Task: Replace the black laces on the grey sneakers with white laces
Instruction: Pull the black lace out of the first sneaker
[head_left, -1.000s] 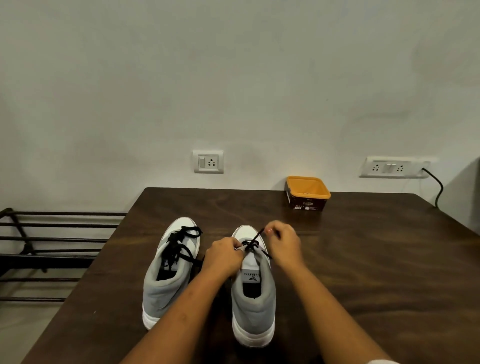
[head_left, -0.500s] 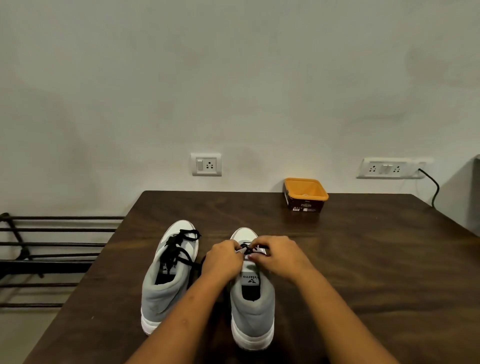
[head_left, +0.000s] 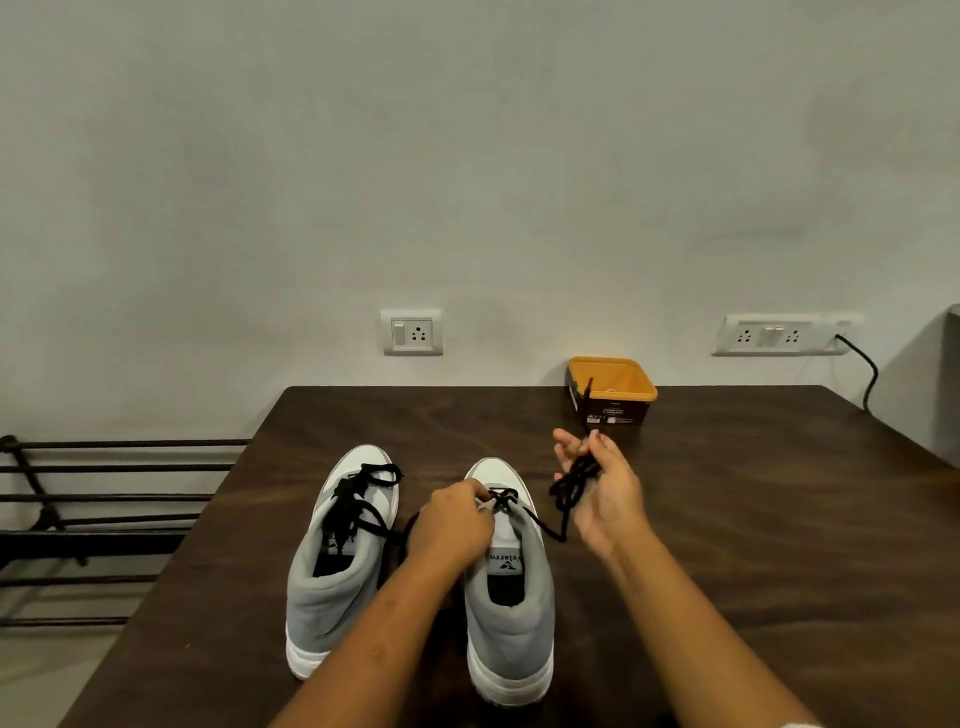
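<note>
Dim, even indoor light; soft shadows on the tabletop (head_left: 727, 519); wide-angle bending at the edges; slightly soft focus.

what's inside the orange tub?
The orange inner walls of the tub show, plus a small pale shape low inside, too small to identify. Its front wall hides the bottom; the black lace end crosses its left corner.

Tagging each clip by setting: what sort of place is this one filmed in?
Probably a room in a home: a dark wooden table stands against a plain wall with socket plates, and a black metal rack, maybe for shoes, sits beside it.
</note>
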